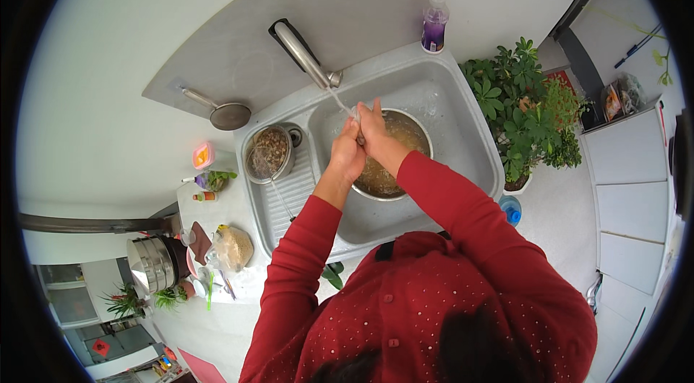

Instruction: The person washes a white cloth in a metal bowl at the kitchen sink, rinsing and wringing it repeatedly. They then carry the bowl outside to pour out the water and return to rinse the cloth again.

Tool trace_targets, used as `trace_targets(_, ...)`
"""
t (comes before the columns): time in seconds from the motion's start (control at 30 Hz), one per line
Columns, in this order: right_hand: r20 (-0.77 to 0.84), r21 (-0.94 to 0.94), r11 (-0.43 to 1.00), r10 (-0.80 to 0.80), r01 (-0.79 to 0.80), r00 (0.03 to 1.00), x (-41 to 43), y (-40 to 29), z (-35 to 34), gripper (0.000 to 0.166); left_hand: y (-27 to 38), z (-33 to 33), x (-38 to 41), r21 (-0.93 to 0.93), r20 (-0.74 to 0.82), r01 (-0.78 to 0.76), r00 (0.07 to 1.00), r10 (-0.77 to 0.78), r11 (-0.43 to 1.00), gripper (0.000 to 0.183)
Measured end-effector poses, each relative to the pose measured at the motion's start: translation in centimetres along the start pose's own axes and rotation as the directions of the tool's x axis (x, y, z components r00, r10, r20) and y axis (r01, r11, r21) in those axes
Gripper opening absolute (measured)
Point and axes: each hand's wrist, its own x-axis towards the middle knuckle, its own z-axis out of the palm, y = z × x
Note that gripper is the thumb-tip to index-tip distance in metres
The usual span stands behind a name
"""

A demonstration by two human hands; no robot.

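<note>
My left hand (347, 151) and my right hand (373, 123) are pressed together, fingers curled toward each other. Water (340, 101) runs onto them from the tap (303, 56). Something pale shows between the fingers; whether it is water or a small thing I cannot tell. Directly beneath both hands, a round metal pot (429, 140) stands in the sink basin (461, 128). Cloudy brownish water (404, 136) fills much of it, with light bits at the surface. My wrists and forearms hide part of the pot.
On the ribbed drainboard (295, 193), a wire strainer (265, 163) rests over a metal pot (290, 163) with brown pieces inside. A purple-filled bottle (434, 25) stands at the sink's back corner. Leafy plants (504, 95) crowd the right side; a bag of grains (236, 247) sits left.
</note>
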Motion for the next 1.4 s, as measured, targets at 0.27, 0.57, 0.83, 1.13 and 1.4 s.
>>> trace_targets(0.27,0.001,0.026,0.985,-0.172,0.172,0.985,3.1,2.1,-1.7,0.064,0.8,1.2,0.0,0.008,0.147,-0.007,0.989,0.006,1.0,0.035)
trace_targets(0.57,0.026,-0.133,0.987,-0.086,0.088,0.996,-0.1,1.5,0.1,0.056,1.9,0.7,0.1,-0.005,0.079,0.061,0.995,-0.061,0.998,0.037)
trace_targets(0.83,0.128,-0.276,0.938,-0.178,0.208,0.976,-1.5,3.1,1.2,0.055,3.4,-0.1,1.2,-0.138,-0.015,0.162,0.986,-0.165,0.977,0.035)
trace_targets(1.13,0.107,-0.345,0.92,-0.157,0.185,0.982,-3.3,2.9,1.8,0.057,2.9,-2.2,2.5,-0.207,-0.04,0.162,0.984,-0.174,0.965,0.035)
trace_targets(1.4,0.005,-0.257,0.957,-0.137,0.133,0.991,2.5,1.5,-1.1,0.06,0.9,0.2,1.4,-0.05,0.142,0.194,0.972,-0.185,0.98,0.042)
